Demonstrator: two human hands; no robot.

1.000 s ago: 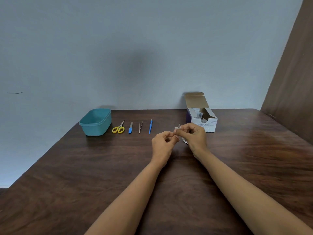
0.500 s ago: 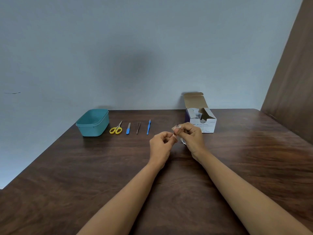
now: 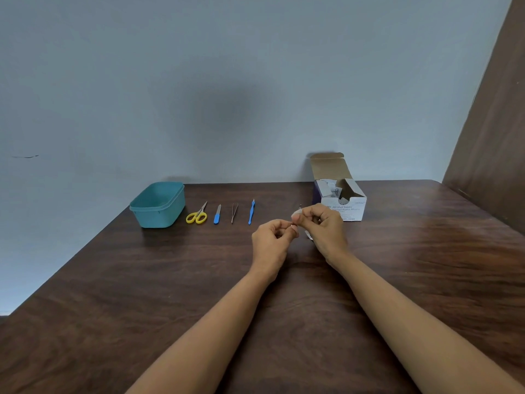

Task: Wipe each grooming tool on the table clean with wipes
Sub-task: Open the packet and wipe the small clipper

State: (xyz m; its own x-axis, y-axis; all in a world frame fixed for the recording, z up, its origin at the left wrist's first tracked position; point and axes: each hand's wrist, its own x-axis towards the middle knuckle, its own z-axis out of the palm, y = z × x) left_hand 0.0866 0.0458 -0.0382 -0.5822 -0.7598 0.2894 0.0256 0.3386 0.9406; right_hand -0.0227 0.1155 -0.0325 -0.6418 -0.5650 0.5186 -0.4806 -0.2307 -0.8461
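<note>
- While both forearms stretch over the dark brown wooden table [image 3: 113, 308], the hands meet just in front of the open white cardboard box of alcohol swabs [image 3: 345, 204].
- The right hand [image 3: 326, 230] has its fingers curled, thumb and forefinger pinching a small white wipe [image 3: 296, 215] around a thin metal tool [image 3: 300, 206], whose tip pokes up above the fingers.
- The left hand [image 3: 272, 241] is curled too, its thumb and forefinger pressed together on the tool's near end, which is mostly hidden.
- A scrap of white sticks out under the right hand; I cannot tell what it is.
- Four more tools lie in a row near the far edge: yellow-handled scissors [image 3: 197, 216], a blue-handled nail file [image 3: 217, 214], slim metal tweezers [image 3: 234, 212] and a slim blue-handled pick [image 3: 251, 211].
- A teal plastic tub [image 3: 157, 204] stands just left of the scissors.
</note>
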